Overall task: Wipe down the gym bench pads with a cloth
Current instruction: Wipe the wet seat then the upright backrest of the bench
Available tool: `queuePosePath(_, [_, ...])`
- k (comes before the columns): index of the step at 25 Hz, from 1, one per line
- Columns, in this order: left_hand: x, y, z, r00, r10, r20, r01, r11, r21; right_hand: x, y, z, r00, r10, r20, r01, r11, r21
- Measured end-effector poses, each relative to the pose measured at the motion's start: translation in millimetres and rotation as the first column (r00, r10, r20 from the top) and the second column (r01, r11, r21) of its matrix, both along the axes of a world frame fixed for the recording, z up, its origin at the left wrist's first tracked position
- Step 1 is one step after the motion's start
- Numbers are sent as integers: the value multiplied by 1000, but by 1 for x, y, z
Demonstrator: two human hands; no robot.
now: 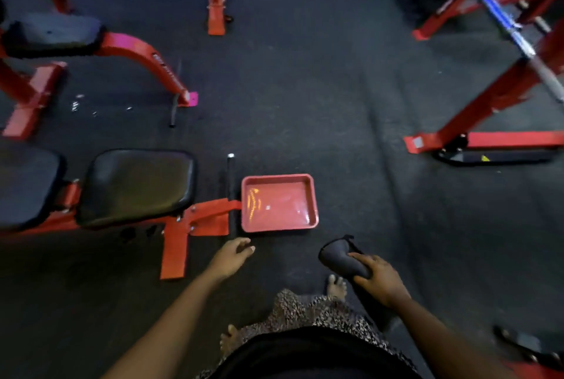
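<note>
We see the right grip [381,282] curled round a dark cloth [343,258], thumb on top, held above the floor [320,89] near a bare foot [337,287]. Left grip [232,258] is loose, fingers relaxed, holding nothing, just below the red tray [278,178]. Tray sits on the floor, right up against the foot end of the red bench frame [210,217]. It may hold water, but glare makes that unclear. Black seat pad [137,185] lies left of the tray, a second pad [27,186] further left. Cloth is well apart from both pads.
</note>
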State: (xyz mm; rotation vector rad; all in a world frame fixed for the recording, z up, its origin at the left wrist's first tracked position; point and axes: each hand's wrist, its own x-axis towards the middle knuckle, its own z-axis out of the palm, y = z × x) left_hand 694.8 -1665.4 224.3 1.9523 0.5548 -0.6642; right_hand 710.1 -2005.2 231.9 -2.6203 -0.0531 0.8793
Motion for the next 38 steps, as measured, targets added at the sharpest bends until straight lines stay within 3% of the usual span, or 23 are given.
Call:
queuePosePath(6, [135, -123, -2, 978, -204, 52, 200, 977, 67, 63, -167, 12, 994, -106, 18, 107, 993, -44])
queuePosePath(11, [188, -185, -9, 998, 57, -13, -57, 998, 16, 166, -248, 24, 991, -116, 62, 114, 993, 37])
queuePosePath(16, [252, -210, -24, 953, 300, -49, -299, 954, 25, 314, -234, 25, 983, -79, 166, 43, 976, 215])
queuePosePath(19, [318, -221, -36, 943, 328, -59, -326, 944, 42, 422, -211, 33, 970, -47, 240, -31, 950, 312])
queuePosePath(22, [400, -232, -35, 934, 355, -52, -353, 935, 40, 504, -204, 38, 978, -5, 210, -71, 932, 356])
queuePosePath(27, [583, -245, 12, 943, 330, 48, -327, 943, -66, 639, -252, 25, 989, 71, 130, -100, 967, 234])
queuePosePath(32, [728, -237, 47, 941, 298, 163, -296, 955, -33, 767, -267, 29, 986, 53, 158, -75, 988, 135])
queuePosePath(35, [782, -213, 39, 894, 404, 195, -413, 910, 9, 872, -228, 24, 968, 129, 213, -160, 978, 133])
queuePosePath(38, [800, -182, 36, 794, 588, 158, -601, 798, 53, 970, -159, 23, 935, 304, 184, -332, 932, 145])
